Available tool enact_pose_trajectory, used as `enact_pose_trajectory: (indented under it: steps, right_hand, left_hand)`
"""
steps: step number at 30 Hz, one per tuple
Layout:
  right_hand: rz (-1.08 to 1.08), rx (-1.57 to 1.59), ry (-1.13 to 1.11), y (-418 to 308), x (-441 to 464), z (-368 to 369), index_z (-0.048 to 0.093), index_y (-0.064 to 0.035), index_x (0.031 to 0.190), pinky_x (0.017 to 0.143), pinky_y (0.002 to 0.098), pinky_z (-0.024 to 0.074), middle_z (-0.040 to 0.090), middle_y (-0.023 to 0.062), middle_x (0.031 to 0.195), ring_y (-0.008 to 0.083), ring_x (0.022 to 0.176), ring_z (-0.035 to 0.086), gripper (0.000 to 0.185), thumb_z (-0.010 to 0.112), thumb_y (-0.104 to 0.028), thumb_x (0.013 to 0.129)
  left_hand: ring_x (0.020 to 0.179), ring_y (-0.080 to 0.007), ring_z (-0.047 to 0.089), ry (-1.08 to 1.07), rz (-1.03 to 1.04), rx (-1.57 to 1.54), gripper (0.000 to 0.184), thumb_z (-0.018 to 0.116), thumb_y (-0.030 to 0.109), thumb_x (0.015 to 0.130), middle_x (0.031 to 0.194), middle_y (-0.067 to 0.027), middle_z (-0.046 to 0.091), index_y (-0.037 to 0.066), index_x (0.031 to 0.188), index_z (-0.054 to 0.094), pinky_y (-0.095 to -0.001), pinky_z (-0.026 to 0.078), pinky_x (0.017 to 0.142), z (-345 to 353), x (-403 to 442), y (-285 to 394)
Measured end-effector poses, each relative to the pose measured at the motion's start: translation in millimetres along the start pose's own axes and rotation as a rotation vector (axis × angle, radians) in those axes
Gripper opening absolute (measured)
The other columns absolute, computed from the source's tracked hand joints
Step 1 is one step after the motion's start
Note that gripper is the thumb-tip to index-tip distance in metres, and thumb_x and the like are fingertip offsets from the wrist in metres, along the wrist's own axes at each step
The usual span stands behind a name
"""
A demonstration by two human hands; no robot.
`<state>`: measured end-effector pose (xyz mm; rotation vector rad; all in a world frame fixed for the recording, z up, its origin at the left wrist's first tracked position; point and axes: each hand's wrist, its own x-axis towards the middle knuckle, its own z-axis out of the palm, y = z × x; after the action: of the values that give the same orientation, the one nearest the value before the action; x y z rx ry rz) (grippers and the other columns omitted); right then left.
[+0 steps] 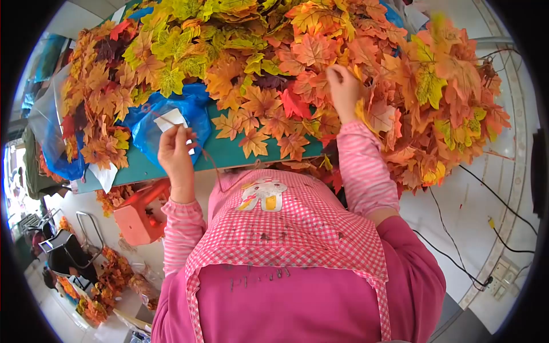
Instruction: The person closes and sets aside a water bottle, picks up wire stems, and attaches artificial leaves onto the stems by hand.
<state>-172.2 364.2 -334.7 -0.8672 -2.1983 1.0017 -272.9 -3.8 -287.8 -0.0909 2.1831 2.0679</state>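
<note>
My left hand [176, 160] is raised over the front of the table, thumb and fingers pinched on a thin brown strand [213, 163]. That strand hangs in a curve toward the apron. Right behind this hand lie a blue plastic bag [197, 108] and a small white paper [170, 118]. Farther right, my right hand [345, 94] is closed in a pinch among the orange artificial maple leaves [313, 50]. A yellow-orange leaf [360, 108] hangs by its wrist. What its fingertips hold, if anything, is hidden.
Heaped leaves, with a yellow-green bunch [229, 34], cover much of the green table [131, 170]. A red-orange stool [137, 214] stands below its front edge. Black cables [497, 197] run over the floor at right. More leaf garlands [111, 280] lie at lower left.
</note>
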Motion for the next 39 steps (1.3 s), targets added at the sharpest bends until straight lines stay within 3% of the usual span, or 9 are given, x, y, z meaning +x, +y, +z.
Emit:
enact_pose_trajectory:
  steps: [3, 7, 11, 13, 16, 29, 31, 34, 39]
  right_hand:
    - [-0.07, -0.394, 0.032, 2, 6, 34, 0.067, -0.0019, 0.091, 0.062, 0.028, 0.0464, 0.067, 0.0094, 0.08, 0.0169, 0.067, 0.061, 0.022, 0.068, -0.022, 0.083]
    - [0.053, 0.152, 0.071, -3, 2, 30, 0.068, -0.0007, 0.095, 0.066, 0.0287, 0.0478, 0.068, 0.0125, 0.081, 0.0165, 0.069, 0.063, 0.023, 0.068, -0.021, 0.083]
    - [0.007, -0.238, 0.051, -22, -1, 13, 0.069, -0.0016, 0.097, 0.066, 0.0305, 0.0489, 0.07, 0.0139, 0.084, 0.0198, 0.074, 0.067, 0.025, 0.066, -0.023, 0.084]
    - [0.216, 0.166, 0.037, -23, 1, 13, 0.07, -0.0027, 0.097, 0.066, 0.0312, 0.0489, 0.07, 0.0151, 0.083, 0.0215, 0.074, 0.067, 0.025, 0.065, -0.024, 0.085]
    - [-0.066, -0.026, 0.131, -43, 1, 9, 0.07, -0.0038, 0.098, 0.065, 0.0315, 0.0485, 0.069, 0.0156, 0.08, 0.0218, 0.072, 0.067, 0.026, 0.065, -0.026, 0.085]
    - [0.014, 0.035, 0.152, -63, -1, 1, 0.067, -0.0021, 0.097, 0.069, 0.0312, 0.0491, 0.069, 0.0112, 0.083, 0.0215, 0.075, 0.066, 0.023, 0.061, -0.023, 0.089]
    - [-0.05, 0.13, 0.092, -76, -6, 5, 0.065, -0.0018, 0.097, 0.07, 0.0322, 0.0493, 0.069, 0.0116, 0.085, 0.0231, 0.076, 0.065, 0.02, 0.059, -0.02, 0.09]
    - [-0.394, -0.085, -0.299, -117, -46, 28, 0.061, -0.0011, 0.096, 0.068, 0.0305, 0.0465, 0.064, 0.0085, 0.081, 0.0198, 0.075, 0.061, 0.013, 0.056, -0.012, 0.09]
    - [-0.055, 0.379, -0.796, -146, -106, 58, 0.056, -0.0014, 0.104, 0.072, 0.0251, 0.0446, 0.057, 0.0031, 0.088, 0.0107, 0.079, 0.054, 0.013, 0.054, -0.006, 0.091]
  left_hand:
    - [0.075, -0.0118, 0.063, -0.1, 0.0, 0.007, 0.014, 0.059, 0.011, 0.092, 0.088, -0.0055, 0.065, 0.001, 0.102, 0.06, -0.0216, 0.05, 0.059, 5, 4, -7]
    - [0.074, -0.0113, 0.062, -0.245, 0.02, 0.042, 0.015, 0.057, 0.01, 0.093, 0.088, -0.0056, 0.065, 0.0, 0.104, 0.06, -0.0215, 0.049, 0.061, -3, 4, -16]
    - [0.072, -0.0079, 0.06, -0.401, -0.066, 0.118, 0.013, 0.057, 0.008, 0.093, 0.084, -0.0025, 0.064, 0.001, 0.103, 0.061, -0.0206, 0.047, 0.062, -10, -11, -18]
    - [0.072, -0.0077, 0.06, -0.44, -0.113, 0.114, 0.012, 0.058, 0.007, 0.092, 0.082, -0.0026, 0.064, 0.001, 0.102, 0.061, -0.0208, 0.047, 0.062, -14, -12, -24]
    - [0.071, -0.0077, 0.06, -0.468, -0.099, 0.113, 0.012, 0.059, 0.006, 0.091, 0.08, -0.0026, 0.064, 0.0, 0.101, 0.061, -0.021, 0.048, 0.063, -16, -12, -27]
    - [0.07, -0.0098, 0.062, -0.614, -0.029, 0.149, 0.013, 0.063, 0.008, 0.088, 0.075, -0.006, 0.067, -0.002, 0.098, 0.063, -0.0223, 0.049, 0.064, -22, -14, -27]
    - [0.087, -0.0198, 0.065, -0.622, 0.065, 0.35, 0.013, 0.065, 0.006, 0.084, 0.091, -0.0123, 0.067, 0.001, 0.096, 0.064, -0.0302, 0.051, 0.076, -21, -16, 7]
    - [0.11, -0.0328, 0.057, -0.621, 0.905, 0.495, 0.016, 0.067, 0.006, 0.078, 0.113, -0.018, 0.06, 0.005, 0.094, 0.065, -0.0417, 0.045, 0.092, -9, -9, 39]
    - [0.103, -0.0328, 0.059, -0.755, 0.629, 0.599, 0.013, 0.064, 0.006, 0.079, 0.108, -0.0165, 0.062, 0.004, 0.092, 0.065, -0.0409, 0.047, 0.087, -7, -7, 17]
